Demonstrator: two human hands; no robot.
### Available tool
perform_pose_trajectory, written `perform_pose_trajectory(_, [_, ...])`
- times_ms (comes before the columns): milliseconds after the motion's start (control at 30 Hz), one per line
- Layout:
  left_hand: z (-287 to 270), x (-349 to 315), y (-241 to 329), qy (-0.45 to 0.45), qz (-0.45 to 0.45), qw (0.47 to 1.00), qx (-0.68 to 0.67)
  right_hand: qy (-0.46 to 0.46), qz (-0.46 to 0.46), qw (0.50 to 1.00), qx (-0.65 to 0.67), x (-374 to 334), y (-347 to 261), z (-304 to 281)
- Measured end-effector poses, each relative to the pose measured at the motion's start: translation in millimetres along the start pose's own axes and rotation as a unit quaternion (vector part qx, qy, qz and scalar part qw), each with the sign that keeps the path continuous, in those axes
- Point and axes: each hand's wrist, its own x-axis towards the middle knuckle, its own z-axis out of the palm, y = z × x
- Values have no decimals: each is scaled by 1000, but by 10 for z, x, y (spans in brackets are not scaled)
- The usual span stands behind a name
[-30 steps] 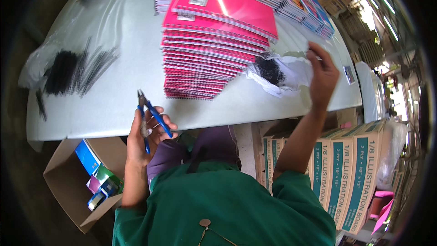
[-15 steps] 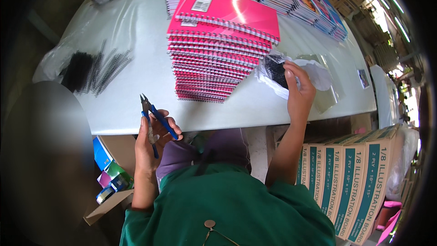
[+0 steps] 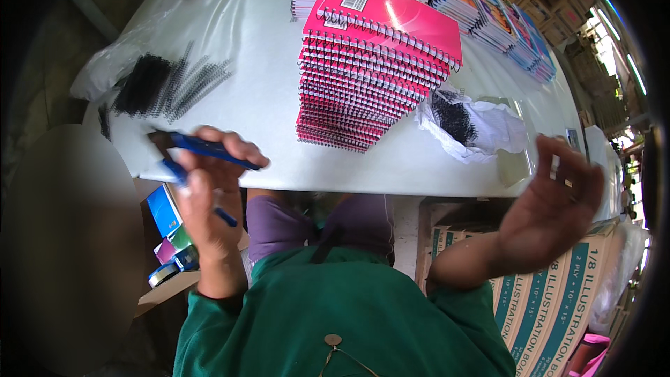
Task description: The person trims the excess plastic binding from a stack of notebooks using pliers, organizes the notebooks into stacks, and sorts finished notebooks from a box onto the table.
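Blue-handled pliers sat left of centre in the head view, gripped by the left hand with fingers wrapped over the handles at the white worktop edge. Right hand, at right, hung empty, fingers spread wide, below a plastic bag of black coils. Pink spiral notebooks stood stacked at upper centre; loose black binding coils lay upper left.

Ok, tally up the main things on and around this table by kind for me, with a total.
Blue-handled pliers, held in the left hand: 1
Stack of pink spiral notebooks: 1
Piles of loose black binding coils: 1
White plastic bags with black coils inside: 1
Open cardboard boxes under the table: 1
Total: 5
The right hand is open and holds nothing.
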Motion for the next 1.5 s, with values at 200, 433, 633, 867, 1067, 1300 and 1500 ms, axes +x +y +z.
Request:
perform_pose_trajectory(200, [372,245,808,-133,314,940,-14,-70,-76,988,111,411,-239,85])
perform_pose_trajectory(433, [424,329,814,-141,353,925,-25,-94,-58,985,133,462,-174,239])
perform_pose_trajectory(633, [381,338,820,-132,366,921,-23,-98,-62,982,147,522,-77,318])
perform_pose_trajectory(867, [356,354,771,-124,364,923,-27,-100,-64,980,158,533,1,345])
perform_pose_trajectory(1067, [338,347,702,-118,367,922,-26,-102,-75,979,161,555,54,313])
perform_pose_trajectory(1300, [274,287,595,-108,373,921,-32,-102,-92,978,158,544,75,205])
perform_pose_trajectory(1500, [254,236,556,-103,371,922,-31,-107,-95,976,163,542,119,162])
